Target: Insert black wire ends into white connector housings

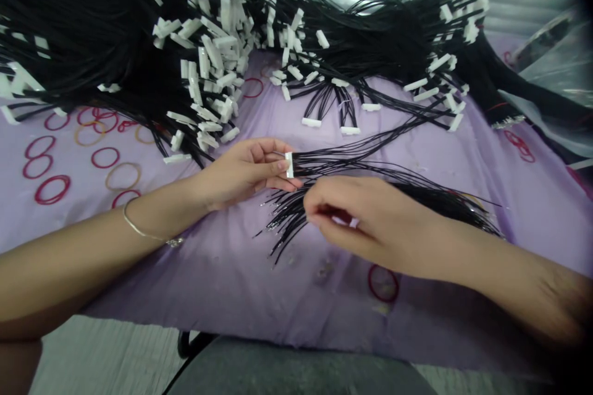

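Between thumb and fingers, my left hand [257, 166] pinches a white connector [290, 165]. Thin black wires [333, 154] run from that connector to the right, towards the heap behind. Close beside it, my right hand [356, 213] is closed, thumb against curled fingers, over a bundle of loose black wires [287, 213] with bare metal tips. Whatever the right fingertips grip, if anything, is too small or hidden to make out.
A large heap of black wires with white connectors [213, 55] lies at the back left, and another wire bundle [389, 31] at the back right. Red rubber bands [52, 189] and tan ones are scattered on the purple cloth [222, 284]. A grey chair seat [296, 370] stands at the front edge.
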The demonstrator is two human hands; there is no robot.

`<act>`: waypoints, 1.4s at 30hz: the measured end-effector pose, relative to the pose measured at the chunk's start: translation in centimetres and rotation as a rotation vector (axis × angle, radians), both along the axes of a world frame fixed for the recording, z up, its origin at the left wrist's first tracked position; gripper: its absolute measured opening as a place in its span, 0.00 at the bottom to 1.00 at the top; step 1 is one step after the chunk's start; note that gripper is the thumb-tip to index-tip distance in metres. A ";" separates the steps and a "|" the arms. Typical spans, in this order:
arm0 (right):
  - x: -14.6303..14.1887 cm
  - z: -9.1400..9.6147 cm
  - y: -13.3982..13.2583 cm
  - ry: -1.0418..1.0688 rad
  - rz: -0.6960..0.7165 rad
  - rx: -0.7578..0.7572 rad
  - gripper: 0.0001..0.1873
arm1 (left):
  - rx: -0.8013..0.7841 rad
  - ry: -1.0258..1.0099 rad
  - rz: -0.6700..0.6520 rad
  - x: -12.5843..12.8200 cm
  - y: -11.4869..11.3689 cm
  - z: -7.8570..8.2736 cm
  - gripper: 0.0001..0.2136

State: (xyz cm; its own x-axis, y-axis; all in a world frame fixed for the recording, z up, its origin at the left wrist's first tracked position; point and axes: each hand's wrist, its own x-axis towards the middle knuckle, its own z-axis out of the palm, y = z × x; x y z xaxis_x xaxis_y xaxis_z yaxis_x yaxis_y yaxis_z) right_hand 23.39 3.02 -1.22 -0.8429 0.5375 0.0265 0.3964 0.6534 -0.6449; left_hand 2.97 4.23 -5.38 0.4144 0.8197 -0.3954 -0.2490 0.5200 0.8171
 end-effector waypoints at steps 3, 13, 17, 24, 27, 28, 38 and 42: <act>-0.1 -0.9 0.8 0.161 -0.201 0.224 0.04 | 0.034 0.002 -0.023 0.0 0.0 -0.2 0.07; -0.8 -3.0 1.7 0.201 -0.343 0.317 0.03 | 0.086 0.022 -0.089 -0.1 0.0 -0.3 0.07; -0.7 -3.4 1.6 0.207 -0.308 0.374 0.03 | 0.075 0.038 -0.075 -0.1 0.0 -0.3 0.08; -0.3 -3.6 1.8 0.199 -0.232 0.465 0.05 | 0.051 0.037 -0.066 -0.1 0.0 -0.2 0.08; -0.2 -3.7 1.9 0.175 -0.209 0.466 0.05 | 0.042 0.030 -0.068 -0.1 0.0 -0.2 0.07; -0.2 -3.7 1.9 0.175 -0.204 0.468 0.05 | 0.044 0.026 -0.070 -0.1 0.1 -0.2 0.07; -1.1 -4.5 1.1 0.160 -0.211 0.535 0.10 | 0.092 0.033 -0.127 -0.2 0.1 -0.7 0.07; 0.0 -2.4 1.8 0.086 -0.177 0.658 0.10 | 0.151 0.001 -0.080 -0.2 -0.2 -0.5 0.11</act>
State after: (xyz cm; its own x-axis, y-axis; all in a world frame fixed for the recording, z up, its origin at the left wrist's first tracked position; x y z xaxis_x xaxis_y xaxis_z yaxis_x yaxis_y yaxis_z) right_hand 23.37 4.84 -3.66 -0.7244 0.5161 0.4571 0.4984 0.8501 -0.1700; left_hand 2.81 3.99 -5.90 0.4802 0.8345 -0.2702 -0.2111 0.4090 0.8878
